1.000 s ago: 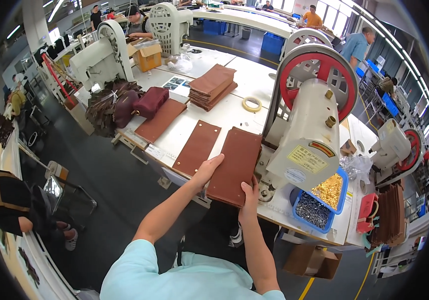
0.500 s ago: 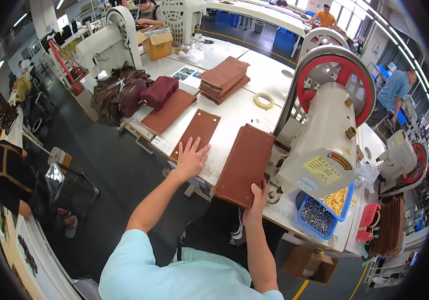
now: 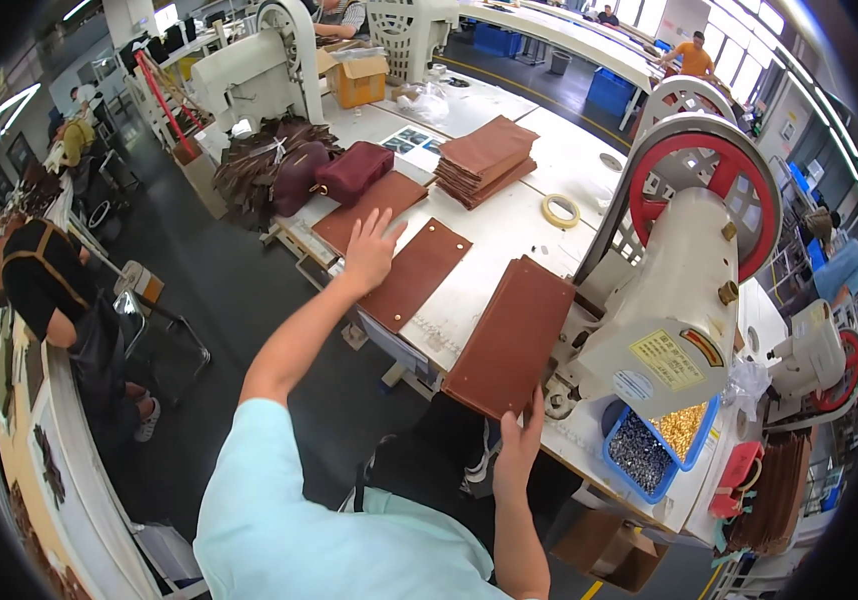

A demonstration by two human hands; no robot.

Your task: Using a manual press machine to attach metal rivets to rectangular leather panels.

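Observation:
My left hand (image 3: 371, 250), open with fingers spread, is over the left edge of a flat brown leather panel (image 3: 419, 270) with small metal studs at its corners. Beyond my fingertips lies another brown leather piece (image 3: 389, 195). To the right, a stack of brown leather panels (image 3: 511, 335) overhangs the table's front edge. At that stack's near right corner is my right hand (image 3: 519, 440), thumb and fingers apart; it seems to touch the edge without gripping. A white riveting press (image 3: 649, 310) with a red wheel stands right of the stack.
Blue trays of silver and gold studs (image 3: 644, 455) sit below the press. Farther back are a leather pile (image 3: 484, 160), a tape roll (image 3: 560, 210), a maroon bag (image 3: 357, 172) and a cardboard box (image 3: 357, 78). A person (image 3: 44, 270) stands at the left.
My left hand has moved up and left off the studded panel's middle, uncovering its near end. My right thumb has slid off the top of the stack. The whole view has shifted slightly.

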